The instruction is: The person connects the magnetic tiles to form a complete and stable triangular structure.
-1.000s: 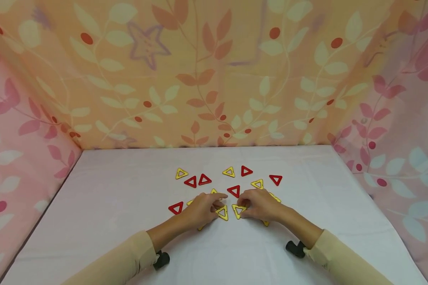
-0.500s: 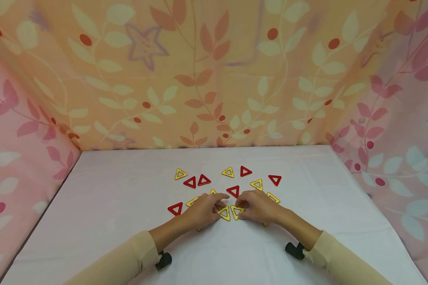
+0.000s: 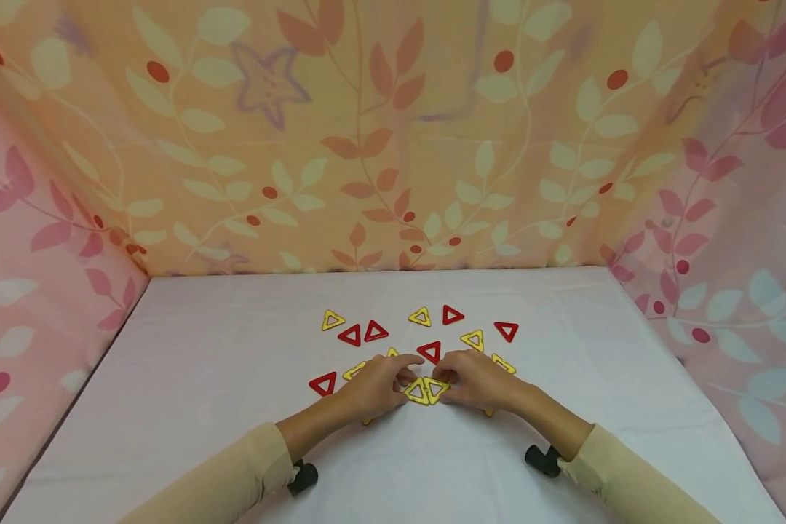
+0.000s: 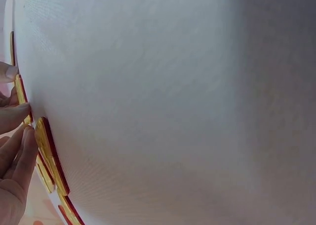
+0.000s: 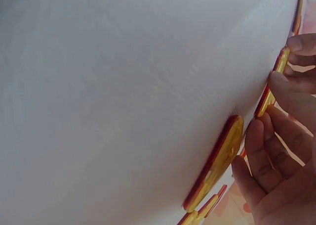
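Observation:
Two hollow yellow triangular tiles lie flat, edge to edge, between my hands in the head view. My left hand (image 3: 378, 386) holds the left yellow tile (image 3: 422, 393) at its outer side, its index finger stretched above. Opposite, my right hand (image 3: 473, 377) grips the right yellow tile (image 3: 431, 393) between thumb and fingers. The right wrist view shows thumb and fingers on the edges of the paired tiles (image 5: 269, 97), whose undersides look red. Fingers (image 4: 19, 158) also meet the tiles in the left wrist view, partly cut off by the frame.
Several red and yellow triangular tiles lie scattered beyond the hands, including a red one (image 3: 437, 350) just ahead and another red one (image 3: 330, 385) at left. Yellow tiles peek from under both forearms. A white cloth (image 3: 236, 320) covers the table; patterned curtains (image 3: 393, 145) enclose it.
My left hand has moved right with its yellow tile, and the right tile has shifted slightly left. The gap between them has closed; their edges now meet.

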The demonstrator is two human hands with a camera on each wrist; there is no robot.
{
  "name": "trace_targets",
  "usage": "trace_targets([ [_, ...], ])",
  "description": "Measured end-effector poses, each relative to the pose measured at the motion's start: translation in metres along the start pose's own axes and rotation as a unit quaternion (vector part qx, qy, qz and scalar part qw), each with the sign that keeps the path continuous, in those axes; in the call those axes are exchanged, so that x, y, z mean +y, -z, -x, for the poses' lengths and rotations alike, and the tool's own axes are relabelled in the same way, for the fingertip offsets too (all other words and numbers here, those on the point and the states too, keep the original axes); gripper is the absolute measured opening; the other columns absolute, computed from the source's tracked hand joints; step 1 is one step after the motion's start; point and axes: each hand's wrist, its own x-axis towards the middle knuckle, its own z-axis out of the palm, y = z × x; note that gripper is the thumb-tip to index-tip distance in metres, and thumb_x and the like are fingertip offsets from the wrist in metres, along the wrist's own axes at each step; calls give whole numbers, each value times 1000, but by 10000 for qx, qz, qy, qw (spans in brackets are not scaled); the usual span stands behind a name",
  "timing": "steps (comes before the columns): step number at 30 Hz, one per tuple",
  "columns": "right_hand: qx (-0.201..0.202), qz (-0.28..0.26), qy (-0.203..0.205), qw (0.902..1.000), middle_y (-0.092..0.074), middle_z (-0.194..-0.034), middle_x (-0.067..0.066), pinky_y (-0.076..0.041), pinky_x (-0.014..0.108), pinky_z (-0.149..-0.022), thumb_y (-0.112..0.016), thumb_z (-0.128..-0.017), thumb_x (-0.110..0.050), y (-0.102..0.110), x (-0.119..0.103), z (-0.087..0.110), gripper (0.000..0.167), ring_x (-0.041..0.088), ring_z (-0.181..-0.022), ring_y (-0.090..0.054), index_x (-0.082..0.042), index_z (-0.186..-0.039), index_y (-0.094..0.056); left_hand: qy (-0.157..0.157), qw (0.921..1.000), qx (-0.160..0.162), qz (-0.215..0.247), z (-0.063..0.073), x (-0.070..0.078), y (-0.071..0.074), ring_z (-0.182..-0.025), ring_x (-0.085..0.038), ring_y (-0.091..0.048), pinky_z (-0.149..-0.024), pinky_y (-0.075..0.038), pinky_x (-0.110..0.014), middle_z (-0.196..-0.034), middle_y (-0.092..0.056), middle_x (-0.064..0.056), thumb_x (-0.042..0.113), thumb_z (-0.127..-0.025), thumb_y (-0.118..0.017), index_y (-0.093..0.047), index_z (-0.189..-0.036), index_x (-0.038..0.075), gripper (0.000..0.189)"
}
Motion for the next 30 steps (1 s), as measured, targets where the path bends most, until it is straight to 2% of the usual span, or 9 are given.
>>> trace_targets([
  [11,-166,86,-116,9998,-66,-98,-5,-52,30,-81,-82,-82,-15,2,-6,1,30,10,-86,-57,-10,-109,-71,-1,10000,-27,96,0,4,1,-96,-9,-67,-79,-52,-16,-110,-73,-2,0,-85,-76,-56,-139,11,59],
  [15,-236,54,-157,9996,-66,-99,-5,-52,31,-83,-81,-84,-15,3,-7,0,30,11,-88,-57,-9,-111,-69,31,10000,-15,34,-1,3,0,-94,-8,-66,-77,-52,-16,-108,-73,-1,0,-85,-76,-54,-140,11,61],
  [22,-289,-98,15,9995,-68,-103,-3,-53,31,-85,-79,-86,-15,6,-8,0,31,10,-89,-58,-7,-114,-69,-24,10000,4,20,-1,2,1,-94,-6,-66,-79,-52,-17,-108,-72,0,-1,-85,-76,-50,-143,12,65],
  [30,-321,-670,403,9964,-70,-98,-4,-54,25,-81,-79,-86,-16,4,-6,-4,30,7,-84,-61,-6,-114,-71,-86,9999,16,68,2,4,0,-95,-8,-67,-79,-52,-17,-109,-73,-2,-1,-85,-75,-48,-144,10,66],
])
